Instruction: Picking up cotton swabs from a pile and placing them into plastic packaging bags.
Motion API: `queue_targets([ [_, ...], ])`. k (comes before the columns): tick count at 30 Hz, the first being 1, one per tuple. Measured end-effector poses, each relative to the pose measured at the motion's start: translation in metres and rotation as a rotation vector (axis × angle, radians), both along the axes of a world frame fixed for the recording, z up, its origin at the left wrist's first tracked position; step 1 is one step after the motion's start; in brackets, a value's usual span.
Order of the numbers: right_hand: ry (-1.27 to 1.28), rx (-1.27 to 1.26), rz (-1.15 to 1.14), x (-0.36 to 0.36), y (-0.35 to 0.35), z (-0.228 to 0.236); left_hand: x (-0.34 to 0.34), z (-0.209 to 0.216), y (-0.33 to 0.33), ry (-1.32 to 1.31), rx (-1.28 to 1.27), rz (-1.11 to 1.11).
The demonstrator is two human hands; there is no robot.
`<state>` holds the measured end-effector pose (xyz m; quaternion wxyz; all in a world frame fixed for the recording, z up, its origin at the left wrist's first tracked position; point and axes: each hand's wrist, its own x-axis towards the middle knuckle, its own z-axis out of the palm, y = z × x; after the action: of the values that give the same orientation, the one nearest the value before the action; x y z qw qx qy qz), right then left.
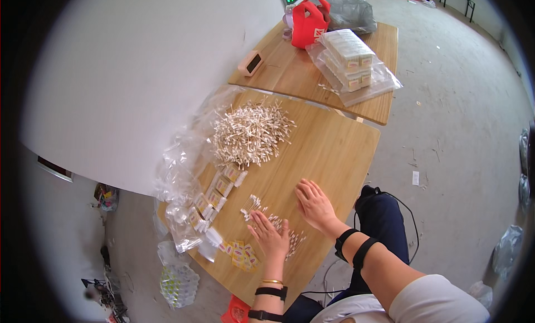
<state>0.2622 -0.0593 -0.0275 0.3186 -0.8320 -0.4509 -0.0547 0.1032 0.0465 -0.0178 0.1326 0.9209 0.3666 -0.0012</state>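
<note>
My left hand (271, 235) lies flat, fingers stretched and thumb apart, over a loose row of cotton swabs (295, 244) on the wooden table (326, 150). Part of that row is hidden beneath the palm, while more swabs show past the fingertips. To its right, my right hand (315, 205) hovers at or on the bare wood with fingers extended and nothing in them. Beside my left wrist are several small yellow-and-white cards (243, 256). Farther up, small packs of swabs (215, 197) stand in rows, below a large heap of cotton swabs (251, 132).
Crumpled clear plastic bags (179, 172) line the table's left edge. On the far table stand a pink digital clock (251, 63), a red bag (310, 23), a grey plastic bag (351, 12) and stacked swab packs (348, 58) in clear wrap. A cable (415, 234) loops by my leg.
</note>
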Motion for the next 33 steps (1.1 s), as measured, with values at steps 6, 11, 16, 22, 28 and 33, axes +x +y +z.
queue_targets([
  [6,-0.008,-0.031,0.007,-0.005,0.003,0.001,0.011,-0.007,0.049,0.025,0.005,0.045],
  [11,-0.009,-0.047,0.000,-0.002,0.001,0.000,0.004,-0.010,0.017,0.038,0.011,-0.010],
  [16,-0.018,-0.049,0.009,-0.004,0.000,-0.002,0.014,0.007,0.007,0.104,-0.055,0.056],
  [22,-0.010,-0.052,0.000,-0.001,0.000,0.000,0.025,0.009,0.000,0.121,-0.144,0.155],
  [28,0.005,-0.054,0.010,-0.002,0.002,0.004,0.025,-0.002,0.009,0.117,-0.091,0.195],
  [33,-0.012,-0.049,0.002,-0.003,-0.001,-0.004,0.026,-0.002,0.010,0.113,-0.102,0.174],
])
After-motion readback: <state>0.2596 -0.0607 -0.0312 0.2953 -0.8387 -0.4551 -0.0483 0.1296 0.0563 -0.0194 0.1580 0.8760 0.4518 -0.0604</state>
